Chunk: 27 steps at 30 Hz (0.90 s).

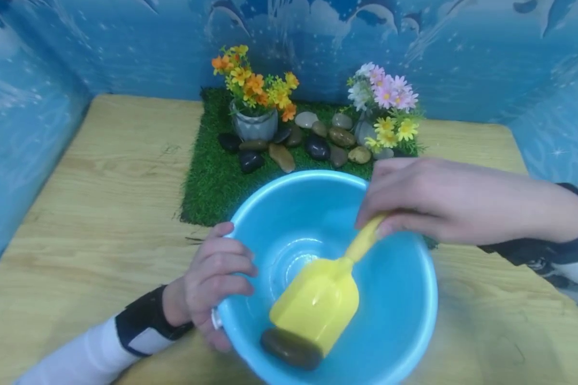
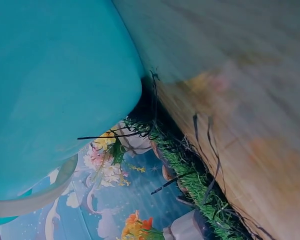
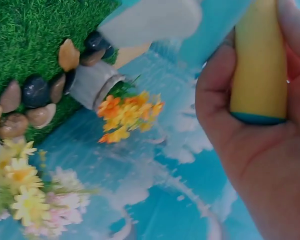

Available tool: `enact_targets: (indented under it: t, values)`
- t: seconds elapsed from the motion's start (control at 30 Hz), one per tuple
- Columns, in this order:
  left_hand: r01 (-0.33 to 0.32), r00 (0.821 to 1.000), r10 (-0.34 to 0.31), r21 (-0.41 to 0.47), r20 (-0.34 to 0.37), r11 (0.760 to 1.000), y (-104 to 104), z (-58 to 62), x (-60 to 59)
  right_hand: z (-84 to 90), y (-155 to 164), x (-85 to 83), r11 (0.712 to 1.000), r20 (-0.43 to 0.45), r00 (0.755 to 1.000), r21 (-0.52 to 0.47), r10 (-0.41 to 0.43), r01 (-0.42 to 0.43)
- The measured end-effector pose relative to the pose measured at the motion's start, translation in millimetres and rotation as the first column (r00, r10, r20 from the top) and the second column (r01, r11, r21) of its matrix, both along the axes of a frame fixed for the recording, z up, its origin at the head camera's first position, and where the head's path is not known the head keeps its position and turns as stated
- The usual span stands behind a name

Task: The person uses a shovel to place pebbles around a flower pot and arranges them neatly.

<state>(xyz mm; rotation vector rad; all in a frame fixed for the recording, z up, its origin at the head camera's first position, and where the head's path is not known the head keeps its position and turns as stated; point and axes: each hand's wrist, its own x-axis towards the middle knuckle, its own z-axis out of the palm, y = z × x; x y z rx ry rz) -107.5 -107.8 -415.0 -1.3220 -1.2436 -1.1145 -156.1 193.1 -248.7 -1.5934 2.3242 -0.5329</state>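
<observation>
Right hand (image 1: pixel 424 198) grips the unlabelled yellow scoop (image 1: pixel 318 305); left hand (image 1: pixel 217 278) holds the blue basin (image 1: pixel 404 299).

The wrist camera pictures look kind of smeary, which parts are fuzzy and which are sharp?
Left wrist view: the wooden table is smeared with blur, while the blue bowl looks smoother. Right wrist view: the flowers and backdrop are soft, but the yellow shovel handle is clearer. Head view: mostly sharp.

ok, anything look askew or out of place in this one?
Yes: the light blue plastic basin is tipped toward the camera, gripped at its rim by the left hand. One dark oval pebble lies inside against the yellow plastic scoop, apart from the pebbles on the green turf mat.
</observation>
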Motion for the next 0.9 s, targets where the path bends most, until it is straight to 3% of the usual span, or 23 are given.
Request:
enact_targets:
  t: [0.17,0.4,0.6,0.9]
  values:
    - [-0.002,1.0,0.002,-0.001,-0.009,1.0,-1,-8.6,-1.8,1.2,4,-3.0,0.999,0.033,0.999,0.018,-0.03,0.029]
    - [-0.003,1.0,0.002,-0.015,-0.01,1.0,-1,-5.5,-1.5,-5.4,-8,4.1,0.999,-0.024,1.0,-0.032,0.001,-0.002]
    - [-0.005,1.0,0.005,-0.017,-0.007,1.0,-2,-4.5,-1.2,-6.3,-1,1.5,0.998,-0.055,0.998,-0.063,-0.031,0.028]
    - [-0.022,1.0,0.022,-0.03,0.0,0.999,-3,-4.9,0.9,2.3,18,10.4,0.996,0.018,0.999,-0.074,-0.045,0.046]
